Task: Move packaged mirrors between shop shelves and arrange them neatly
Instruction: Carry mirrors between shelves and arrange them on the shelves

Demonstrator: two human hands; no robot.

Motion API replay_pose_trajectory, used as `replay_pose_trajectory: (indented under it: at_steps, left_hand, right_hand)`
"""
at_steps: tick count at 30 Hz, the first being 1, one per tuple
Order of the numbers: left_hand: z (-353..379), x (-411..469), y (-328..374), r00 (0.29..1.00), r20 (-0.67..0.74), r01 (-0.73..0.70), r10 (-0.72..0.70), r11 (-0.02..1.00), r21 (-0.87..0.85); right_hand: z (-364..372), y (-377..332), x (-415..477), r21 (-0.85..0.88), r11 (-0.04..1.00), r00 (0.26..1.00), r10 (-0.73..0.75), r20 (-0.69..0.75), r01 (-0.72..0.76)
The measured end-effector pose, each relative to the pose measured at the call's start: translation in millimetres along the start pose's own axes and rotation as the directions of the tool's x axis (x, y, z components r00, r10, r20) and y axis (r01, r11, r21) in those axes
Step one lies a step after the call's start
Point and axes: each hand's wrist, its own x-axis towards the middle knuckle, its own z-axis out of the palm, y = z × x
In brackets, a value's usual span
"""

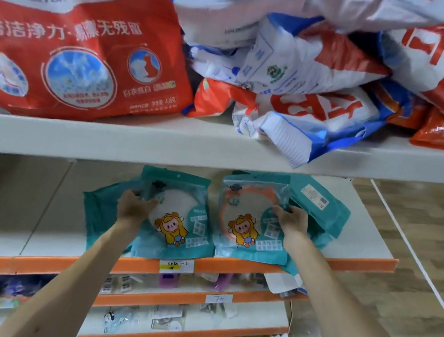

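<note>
Shelf check | left grip (137,204) pinches left mirror pack (177,219) by its edge | right grip (291,218) pinches right mirror pack (245,231) | both lie flat on shelf (360,263) | risk, I judge: glossy packs overhang the lip nearer me than either grip; a tug could spill them.

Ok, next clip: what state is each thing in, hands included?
white mirror pack, flat, face up, on a lower teal pack.
orange mirror pack, flat, face up, beside it.
label-up pack, face down, right of the orange one.
left hand, grips the white mirror pack's left edge.
right hand, grips the orange mirror pack's right edge.
detergent bags, heaped untidily on the upper shelf.
</note>
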Motion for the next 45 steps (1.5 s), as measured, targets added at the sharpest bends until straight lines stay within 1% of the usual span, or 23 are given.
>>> replay_pose_trajectory:
  at_steps: [4, 9, 11, 13, 18, 22, 26, 29, 32, 35, 40, 42, 45]
  left_hand:
    - [-12.7, -7.6, 21.6, 1.000, 0.004, -0.028, 0.029, 0.993, -0.113]
    - [-39.3, -20.4, 34.8, 0.998, 0.032, 0.061, -0.056, 0.976, -0.208]
    - [-49.8, -34.0, 37.3, 0.997, 0.035, 0.078, -0.071, 0.960, -0.269]
    - [-62.1, -52.3, 39.3, 0.998, 0.037, 0.063, -0.053, 0.943, -0.326]
    - [-90.9, -107.1, 28.4, 1.000, 0.014, 0.006, -0.002, 0.946, -0.324]
    - [-113.8, -153.3, -0.6, 1.000, -0.017, -0.020, 0.015, 0.956, -0.293]
    - [-141.6, -197.9, -35.9, 0.999, -0.039, 0.024, -0.038, 0.949, -0.315]
    - [-170.2, -221.7, -57.4, 0.993, -0.102, 0.019, -0.055, 0.944, -0.328]
    - [-202.5, -241.4, -77.7, 0.984, -0.162, 0.016, -0.078, 0.935, -0.354]
    - [-250.7, -255.8, -99.5, 0.972, -0.217, 0.000, -0.086, 0.930, -0.367]
    - [-342.6, -261.7, -148.0, 0.942, -0.312, -0.008, -0.123, 0.921, -0.389]
    - [-380.3, -268.5, -166.4, 0.923, -0.356, 0.001, -0.148, 0.923, -0.384]
    - [-443.2, -270.8, -196.5, 0.877, -0.426, 0.019, -0.220, 0.904, -0.426]
  right_hand:
    - [-5.8, -21.3, -19.1, 0.000, 0.999, 0.999, -0.048, -0.011, 0.048]
    - [-26.1, -40.4, -52.1, 0.062, 0.992, 0.994, -0.108, -0.035, 0.110]
    - [-35.9, -41.7, -66.6, 0.060, 0.987, 0.989, -0.146, -0.035, 0.148]
    - [-46.7, -41.8, -81.5, 0.068, 0.985, 0.987, -0.158, -0.036, 0.160]
    - [-70.4, -29.4, -125.3, 0.057, 0.984, 0.985, -0.166, -0.041, 0.168]
    - [-79.6, -0.8, -163.3, 0.057, 0.980, 0.981, -0.191, 0.020, 0.189]
    - [-75.4, 31.5, -202.9, 0.073, 0.986, 0.986, -0.156, 0.058, 0.151]
    - [-67.6, 43.8, -232.1, 0.061, 0.986, 0.984, -0.161, 0.077, 0.156]
    - [-51.5, 44.4, -259.1, 0.066, 0.982, 0.974, -0.183, 0.131, 0.176]
    - [-19.7, 38.1, -290.6, 0.043, 0.976, 0.958, -0.217, 0.186, 0.212]
    - [61.7, 26.6, -348.7, 0.035, 0.956, 0.907, -0.288, 0.308, 0.292]
    - [98.8, 26.6, -375.1, 0.038, 0.957, 0.891, -0.281, 0.357, 0.287]
    - [157.9, 20.7, -419.6, 0.048, 0.958, 0.863, -0.275, 0.424, 0.281]
